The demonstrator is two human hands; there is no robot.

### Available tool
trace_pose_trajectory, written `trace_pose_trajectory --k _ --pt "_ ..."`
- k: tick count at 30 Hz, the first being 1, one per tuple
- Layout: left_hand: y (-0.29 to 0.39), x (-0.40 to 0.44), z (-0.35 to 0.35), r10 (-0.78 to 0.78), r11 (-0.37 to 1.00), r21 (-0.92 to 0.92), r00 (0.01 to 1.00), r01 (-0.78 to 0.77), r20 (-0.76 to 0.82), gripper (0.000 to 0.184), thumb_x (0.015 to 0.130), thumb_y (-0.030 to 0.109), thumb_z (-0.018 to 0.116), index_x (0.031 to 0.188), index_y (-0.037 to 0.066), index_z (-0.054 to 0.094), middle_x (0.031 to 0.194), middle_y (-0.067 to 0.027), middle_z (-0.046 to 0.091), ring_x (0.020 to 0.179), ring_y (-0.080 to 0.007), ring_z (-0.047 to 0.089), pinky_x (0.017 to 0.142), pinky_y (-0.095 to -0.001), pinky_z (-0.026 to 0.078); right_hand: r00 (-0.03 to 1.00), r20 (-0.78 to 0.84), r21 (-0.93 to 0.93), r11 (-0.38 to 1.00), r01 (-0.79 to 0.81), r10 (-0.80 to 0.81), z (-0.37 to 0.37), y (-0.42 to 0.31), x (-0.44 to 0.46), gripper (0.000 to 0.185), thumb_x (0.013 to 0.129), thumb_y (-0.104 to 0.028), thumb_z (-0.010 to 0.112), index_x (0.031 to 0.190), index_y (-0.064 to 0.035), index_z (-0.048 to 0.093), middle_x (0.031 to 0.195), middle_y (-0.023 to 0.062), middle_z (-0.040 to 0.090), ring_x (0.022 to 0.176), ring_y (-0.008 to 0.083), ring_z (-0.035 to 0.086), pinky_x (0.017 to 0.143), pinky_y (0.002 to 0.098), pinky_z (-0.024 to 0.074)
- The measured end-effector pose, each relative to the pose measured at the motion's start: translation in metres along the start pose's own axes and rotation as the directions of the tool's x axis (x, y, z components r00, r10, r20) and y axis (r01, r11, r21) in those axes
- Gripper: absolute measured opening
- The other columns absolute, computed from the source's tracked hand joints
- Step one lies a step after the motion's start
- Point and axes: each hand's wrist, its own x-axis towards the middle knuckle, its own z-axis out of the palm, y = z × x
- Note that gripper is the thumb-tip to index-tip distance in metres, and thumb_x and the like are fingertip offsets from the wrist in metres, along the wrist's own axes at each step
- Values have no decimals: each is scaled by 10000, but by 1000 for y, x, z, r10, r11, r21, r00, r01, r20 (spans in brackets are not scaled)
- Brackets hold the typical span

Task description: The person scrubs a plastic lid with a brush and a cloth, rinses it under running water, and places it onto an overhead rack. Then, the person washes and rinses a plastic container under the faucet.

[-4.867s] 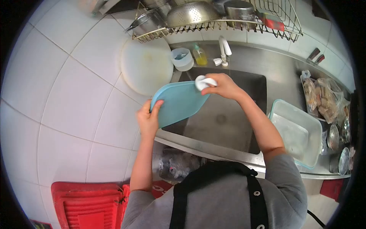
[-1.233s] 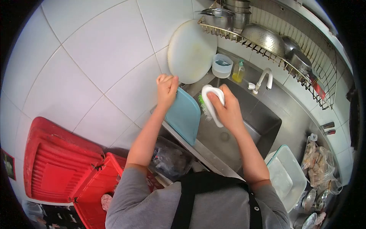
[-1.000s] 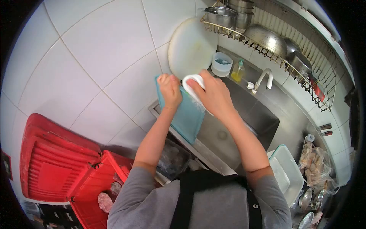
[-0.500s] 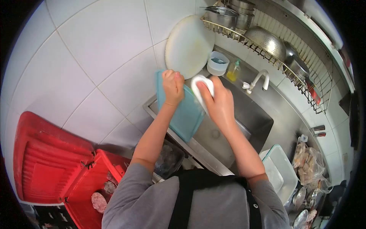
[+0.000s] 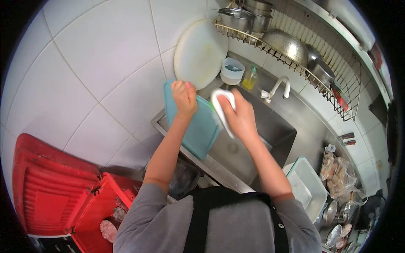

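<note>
Since 4.9 s ago, blue lid [image 5: 200, 133] has come down from up over the sink [image 5: 242, 162] & now stands tilted at the sink's L end, lower edge near the front rim; view's swung too, so red bin [image 5: 88, 219] shows more, open, w/ pinkish pcs [image 5: 108, 231] inside. L hand [image 5: 184, 99] is closed on the lid's upper edge. R hand [image 5: 241, 114] grips a white-handled brush [image 5: 221, 110], bristles turned twd the lid; motion blur, so can't tell if they touch it. Behind: round white board [image 5: 200, 55] leaning on tiled wall [image 5: 114, 55], then white tub [image 5: 232, 76], soap bottle [image 5: 249, 79] w/ yellow liquid, & white tap [image 5: 278, 86] at the sink's back. Wire rack [image 5: 270, 50] above holds pots [image 5: 236, 20] & colander [image 5: 287, 44]. R of sink: pale basin [image 5: 317, 187] w/ green rim, plastic bags [image 5: 341, 179] just beyond, 2 knife handles [image 5: 347, 136] near the wall.
</note>
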Motion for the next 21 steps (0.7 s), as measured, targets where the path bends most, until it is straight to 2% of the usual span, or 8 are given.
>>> trace_pose_trajectory --k 3,7,10,13,16,19,20,21 --pt "-4 -1 -2 -21 1000 21 1000 20 3 363 946 63 434 589 53 499 599 -92 485 634 -276 440 713 -406 354 991 26 130 982 -136 134 0 18 -40 388 921 -380 606 907 7 575 767 260 642 732 438 635 611 471 489" --pt "10 -1 6 57 998 -24 997 -56 47 358 937 51 431 583 50 485 597 -89 473 642 -276 437 713 -404 353 995 96 -28 1000 14 -11 -15 -17 10 413 913 -410 600 902 3 589 771 241 648 748 438 643 661 486 493" --pt "13 -4 13 48 998 -25 999 -49 -21 350 929 41 425 584 59 481 597 -82 471 645 -269 435 706 -398 351 978 205 -121 991 57 -31 -5 -16 43 427 911 -422 590 926 5 600 829 256 649 824 430 644 720 484 491" --pt "13 -1 -2 13 998 -65 1000 -14 -14 344 929 43 425 591 69 483 600 -66 480 642 -260 436 696 -392 349 957 287 -155 988 -9 53 -28 23 20 442 922 -424 561 927 17 588 903 288 632 895 433 624 769 463 486" --pt "6 0 -12 69 997 -30 997 -67 46 345 940 64 442 599 76 491 603 -53 490 643 -250 443 692 -383 348 951 243 -153 975 -158 193 -42 44 2 359 915 -350 606 955 6 600 904 225 657 870 341 655 777 408 494" --pt "4 0 -16 53 999 3 995 -53 79 345 948 88 463 605 78 498 606 -48 497 632 -244 447 683 -376 351 945 296 209 955 -209 142 -63 11 -1 265 893 -250 669 1013 -19 621 891 103 659 825 201 635 753 345 498" --pt "1 0 -17 62 998 7 994 -63 87 343 948 90 467 607 78 501 607 -49 499 626 -244 447 678 -376 352 949 286 307 926 -221 132 -69 -4 -2 258 856 -172 729 1056 -43 631 924 24 638 839 113 580 757 294 488" --pt "-1 0 -18 70 997 10 994 -71 89 342 949 92 470 609 77 504 609 -51 502 621 -244 447 673 -375 353 950 278 316 920 -231 143 -71 -7 -5 268 853 -177 735 1061 -43 631 939 23 639 844 115 583 764 290 486"
